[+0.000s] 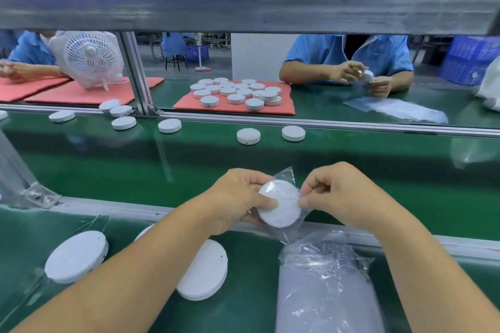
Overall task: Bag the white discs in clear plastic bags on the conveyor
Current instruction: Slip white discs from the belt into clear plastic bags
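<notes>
A white disc [281,209] sits partly inside a clear plastic bag [287,178] held above the near rail of the green conveyor [108,167]. My left hand [238,197] grips the disc, thumb on its face and fingers underneath. My right hand [338,193] pinches the bag's edge at the disc's right side. Two loose discs [75,255] [208,272] lie on the near bench under my left forearm. A stack of clear bags [324,284] lies under my right forearm.
Several discs ride the belt at its far side [248,136] [293,133] [169,125]. Beyond it, a pink mat [186,105] holds several discs, a white fan [90,58] stands at left, and people in blue work opposite [349,62]. A metal beam [243,8] runs overhead.
</notes>
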Tool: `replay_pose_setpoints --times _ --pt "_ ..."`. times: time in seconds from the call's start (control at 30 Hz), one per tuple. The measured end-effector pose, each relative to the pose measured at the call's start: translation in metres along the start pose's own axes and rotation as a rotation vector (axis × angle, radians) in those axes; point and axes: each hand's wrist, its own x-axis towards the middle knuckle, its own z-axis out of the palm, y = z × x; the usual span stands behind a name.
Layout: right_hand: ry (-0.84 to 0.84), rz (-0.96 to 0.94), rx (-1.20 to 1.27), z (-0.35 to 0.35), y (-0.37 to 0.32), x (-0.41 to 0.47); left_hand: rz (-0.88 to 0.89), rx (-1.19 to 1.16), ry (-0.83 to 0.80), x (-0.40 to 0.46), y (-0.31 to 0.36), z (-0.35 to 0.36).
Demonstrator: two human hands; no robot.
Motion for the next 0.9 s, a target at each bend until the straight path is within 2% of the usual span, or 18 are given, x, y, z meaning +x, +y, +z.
replay_pose_setpoints --times 0.17,0.3,0.43,0.53,0.6,0.63,0.73,0.8,0.9 --pt "0.068 0.002 0.076 0.005 0.005 0.005 0.021 0.104 0.005 0.004 0.011 0.009" --pt "0.125 -0.013 0.122 0.005 0.010 0.007 0.081 0.097 0.090 0.005 0.014 0.011" --pt "0.100 -0.013 0.111 0.006 0.011 0.007 0.100 0.118 0.115 0.005 0.015 0.012" --pt "0.140 -0.013 0.338 0.008 0.007 0.006 0.074 0.179 0.110 0.006 0.014 0.013" --pt "0.219 0.006 0.397 0.010 0.010 0.009 0.057 0.194 0.142 0.007 0.013 0.018" --pt "0.274 0.034 0.360 0.013 0.014 0.011 0.044 0.253 0.181 0.009 0.011 0.021" --pt "0.512 0.210 0.151 0.019 0.033 0.013 0.031 0.737 0.318 0.012 0.007 0.033" --pt "0.582 0.307 0.182 0.017 0.050 0.012 0.034 0.793 0.259 0.008 0.009 0.040" --pt "0.529 0.375 0.263 0.010 0.070 0.008 -0.040 0.929 0.020 0.004 0.010 0.057"
